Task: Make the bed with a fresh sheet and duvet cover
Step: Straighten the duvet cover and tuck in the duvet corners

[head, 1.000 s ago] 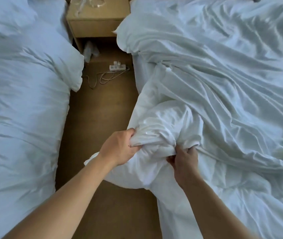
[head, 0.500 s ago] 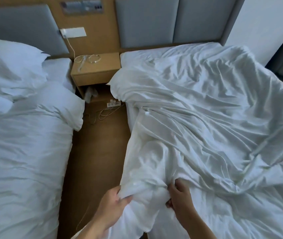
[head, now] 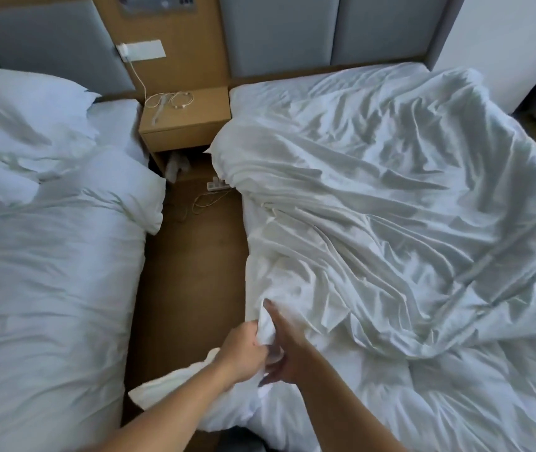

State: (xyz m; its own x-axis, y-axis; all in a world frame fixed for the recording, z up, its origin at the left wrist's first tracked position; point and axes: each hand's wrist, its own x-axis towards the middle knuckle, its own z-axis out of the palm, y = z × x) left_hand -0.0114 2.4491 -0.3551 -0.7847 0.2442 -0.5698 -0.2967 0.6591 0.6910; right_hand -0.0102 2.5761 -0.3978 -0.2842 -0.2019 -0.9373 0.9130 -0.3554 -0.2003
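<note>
The right-hand bed (head: 292, 79) carries a crumpled white duvet cover (head: 390, 207) spread over most of it, with the puffier white duvet (head: 455, 402) showing at the near end. At the bed's left edge my left hand (head: 243, 349) grips a bunched fold of the cover's edge. My right hand (head: 287, 344) lies just to the right of it, blurred, with fingers stretched out along the fabric and holding nothing that I can see. A flap of white fabric (head: 168, 386) hangs below my left forearm over the floor.
A second bed (head: 48, 272) with white bedding and a pillow (head: 15, 109) fills the left side. Between the beds runs a narrow strip of wooden floor (head: 191, 272), with a power strip (head: 216, 185) and cables. A bedside cabinet (head: 185, 125) with cords stands at the headboard.
The view has tilted up toward the headboard. My hands have come closer together at the bed's edge, and my right hand has let go of the bunched fabric and straightened its fingers.
</note>
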